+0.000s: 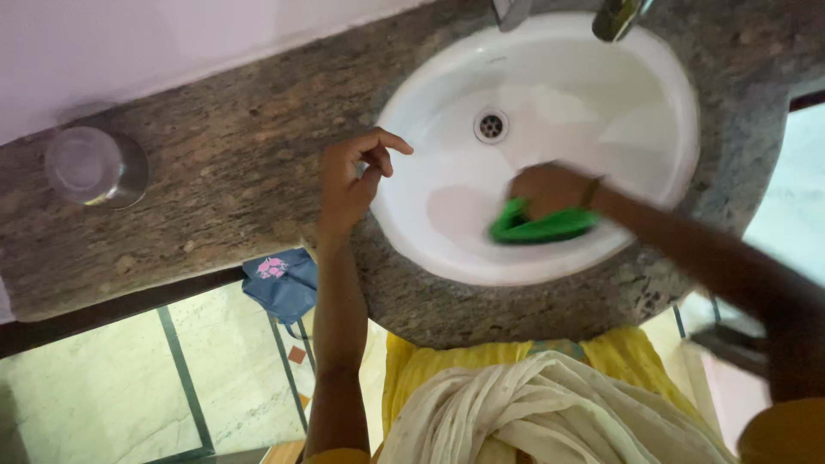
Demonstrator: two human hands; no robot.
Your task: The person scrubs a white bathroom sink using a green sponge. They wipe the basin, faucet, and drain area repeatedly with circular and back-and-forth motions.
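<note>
A white oval sink is set into a speckled granite counter. My right hand is inside the basin, pressing a green cloth against the near wall; the hand is motion-blurred. My left hand rests on the counter at the sink's left rim, fingers loosely curled and holding nothing. The drain sits near the basin's middle, above my right hand.
A metal tap overhangs the sink's far edge. A steel tumbler stands at the counter's left. A blue bag lies on the tiled floor below the counter. A white cloth drapes over my yellow clothing.
</note>
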